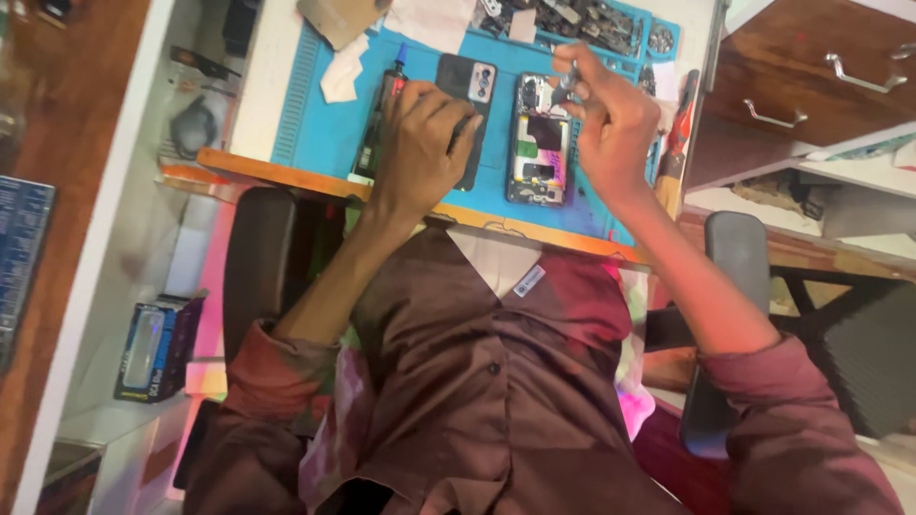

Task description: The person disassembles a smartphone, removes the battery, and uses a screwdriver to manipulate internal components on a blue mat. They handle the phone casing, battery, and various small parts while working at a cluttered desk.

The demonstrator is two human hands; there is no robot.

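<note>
Blue mat [324, 133] covers the bench top, seen from the head camera looking down over a brown shirt [477, 381]. The left hand [425, 143] rests on the mat with its fingers curled together over the lower part of a dark back cover [469, 91], whose camera window shows near its top end. Just left of that hand a black bottle [377, 124] with a blue tip lies along the mat. The right hand [615, 124] is raised above an opened phone [539, 143], its fingers pinched on a small metal tool [565, 86] whose tip points down at the upper end of the phone. The phone lies flat on the mat, just beside the back cover, with its boards and a dark battery exposed. A parts tray [572, 24] of small metal pieces runs along the far edge of the mat. White tissue [342, 76] lies left of the bottle. Wooden drawers [811, 76] with metal handles stand at the right.
</note>
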